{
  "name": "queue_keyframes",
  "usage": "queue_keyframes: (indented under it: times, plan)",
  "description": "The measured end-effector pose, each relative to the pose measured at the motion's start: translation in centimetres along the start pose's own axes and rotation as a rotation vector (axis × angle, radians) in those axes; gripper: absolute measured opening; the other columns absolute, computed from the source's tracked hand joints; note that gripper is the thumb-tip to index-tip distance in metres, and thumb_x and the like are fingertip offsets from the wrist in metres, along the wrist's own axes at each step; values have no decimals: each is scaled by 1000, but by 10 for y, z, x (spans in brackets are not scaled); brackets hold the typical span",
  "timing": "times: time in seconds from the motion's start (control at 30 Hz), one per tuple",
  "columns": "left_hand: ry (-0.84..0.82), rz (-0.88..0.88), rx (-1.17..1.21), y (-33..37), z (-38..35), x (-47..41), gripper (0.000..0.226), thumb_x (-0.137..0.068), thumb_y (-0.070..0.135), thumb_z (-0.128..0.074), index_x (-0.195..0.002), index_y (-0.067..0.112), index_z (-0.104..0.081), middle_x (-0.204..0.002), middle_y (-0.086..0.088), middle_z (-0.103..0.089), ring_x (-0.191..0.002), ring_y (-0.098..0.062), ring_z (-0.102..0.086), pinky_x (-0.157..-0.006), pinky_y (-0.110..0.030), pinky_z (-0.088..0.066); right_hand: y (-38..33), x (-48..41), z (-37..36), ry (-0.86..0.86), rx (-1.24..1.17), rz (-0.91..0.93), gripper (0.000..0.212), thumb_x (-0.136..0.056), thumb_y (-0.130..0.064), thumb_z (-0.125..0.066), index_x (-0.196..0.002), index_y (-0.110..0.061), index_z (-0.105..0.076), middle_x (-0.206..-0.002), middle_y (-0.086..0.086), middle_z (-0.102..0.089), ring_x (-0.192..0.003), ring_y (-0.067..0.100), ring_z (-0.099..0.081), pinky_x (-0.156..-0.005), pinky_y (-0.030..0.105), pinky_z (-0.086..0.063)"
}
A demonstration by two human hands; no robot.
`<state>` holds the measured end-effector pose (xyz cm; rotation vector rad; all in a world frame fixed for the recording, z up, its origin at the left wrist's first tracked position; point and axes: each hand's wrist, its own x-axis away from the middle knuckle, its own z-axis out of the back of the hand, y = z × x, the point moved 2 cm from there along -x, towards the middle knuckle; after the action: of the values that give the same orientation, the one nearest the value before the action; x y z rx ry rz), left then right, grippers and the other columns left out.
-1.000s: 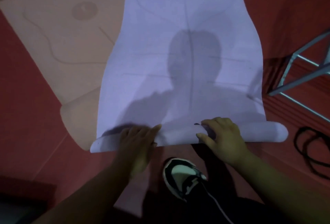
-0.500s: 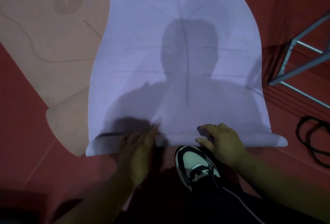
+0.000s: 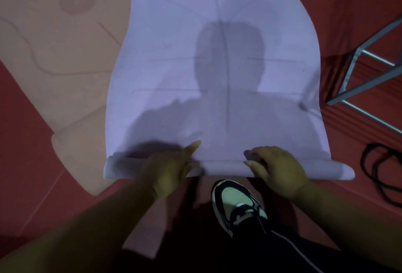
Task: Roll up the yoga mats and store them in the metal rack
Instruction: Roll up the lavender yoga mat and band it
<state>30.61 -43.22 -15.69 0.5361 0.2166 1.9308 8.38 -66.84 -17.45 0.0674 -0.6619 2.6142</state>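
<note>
both hands are down on the rolled end of the lavender mat point(image 3: 217, 72), arms coming in from the bottom corners. left hand point(image 3: 171, 170) is smeared with motion blur, but it looks like it lies on top of the roll with the fingers stretched forward fairly straight, one fingertip poking past onto the flat part. right hand point(image 3: 280, 170) is sharper: fingers curled over the top of the roll, thumb on the near side, so it's gripping it.

closest to the camera, between the two arms, is a black and white sneaker point(image 3: 237, 203) planted on the red floor point(image 3: 26, 142), toe just short of the roll, with a dark trouser leg behind it.

the roll itself is thin, only a few turns, and runs left to right across the lower middle. past it the unrolled mat stretches away flat to the top edge, printed with faint alignment lines and covered by the person's shadow.

off to the left lies a pink mat point(image 3: 54, 55), laid out at an angle. its near end looks curled over, and the lavender one's left edge overlaps it.

on the right, grey bars of the metal rack point(image 3: 359, 70) stand on the floor just beside the mat's right edge, only partly in view. a black cord point(image 3: 382, 174) lies looped on the floor near the roll's right end, not touching it.
</note>
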Motion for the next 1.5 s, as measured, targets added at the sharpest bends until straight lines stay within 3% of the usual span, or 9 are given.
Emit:
queue_keyframes:
  times: [0.2, 0.33, 0.5, 0.63, 0.8, 1.13, 1.2, 1.3, 1.5]
  plan:
    - [-168, 118, 79, -6, 10, -20, 64, -100, 63, -37, -156, 49, -9, -138, 4, -63, -127, -24, -58, -101, -39, -48, 3, -5, 1, 45, 108, -20, 56, -93, -72, -38, -117, -26, -59, -79, 3, -72, -70, 33, -66, -57, 38, -50]
    - [8, 20, 109, -6, 6, -14, 60, -99, 54, -50, -153, 45, -24, -128, 8, -59, -116, -22, -62, -90, -39, -53, 11, -15, -5, -105, 77, -123, 72, -85, -81, -33, -130, -28, -51, -97, 7, -75, -86, 39, -68, -68, 41, -50]
    - [134, -291, -173, -6, 0, -6, 70, -88, 56, -59, -150, 31, -40, -108, 3, -62, -93, -26, -62, -75, -40, -55, 11, -27, -4, -202, 16, -199, 51, -89, -66, -58, -114, -22, -48, -89, 3, -69, -87, 39, -65, -67, 37, -40]
    - [104, -256, -74, -11, 7, -21, 66, -90, 55, -48, -153, 37, -34, -96, 4, -68, -82, -24, -67, -68, -34, -56, 12, -27, 0, -112, 11, -157, 46, -88, -63, -60, -107, -22, -48, -87, 0, -66, -79, 33, -63, -66, 37, -42]
    - [-88, -66, 130, -15, 21, -35, 50, -96, 53, -58, -144, 56, -44, -122, 9, -71, -112, -15, -66, -94, -25, -46, -1, -15, 4, 169, 184, 131, 44, -96, -52, -49, -118, -18, -66, -86, 1, -65, -76, 31, -58, -65, 42, -47]
    - [-349, 7, 228, -16, 37, -58, 51, -98, 45, -62, -146, 50, -45, -151, 20, -47, -140, -5, -43, -107, -16, -27, 0, -15, 4, 50, 213, 116, 58, -96, -52, -47, -145, -22, -53, -77, 7, -69, -65, 32, -63, -58, 40, -51]
    - [-187, -55, 142, -13, 39, -47, 53, -97, 54, -56, -148, 52, -41, -141, 19, -54, -126, -13, -57, -105, -27, -41, 2, -24, 7, -53, 167, 11, 58, -100, -50, -48, -153, -28, -41, -85, 12, -72, -75, 36, -66, -65, 39, -47]
    - [122, -234, -223, 4, 39, -30, 44, -91, 51, -55, -133, 39, -58, -102, 2, -59, -78, -30, -62, -66, -38, -49, 5, -34, 8, -207, 120, -75, 59, -101, -53, -46, -155, -36, -31, -107, 11, -73, -95, 38, -66, -77, 40, -47]
    - [66, -224, -391, 8, 12, -17, 68, -73, 43, -79, -137, 37, -56, -94, 0, -64, -66, -29, -58, -56, -34, -42, 5, -33, 17, -267, 82, -98, 47, -98, -56, -51, -141, -36, -45, -114, 5, -72, -102, 34, -66, -74, 33, -42]
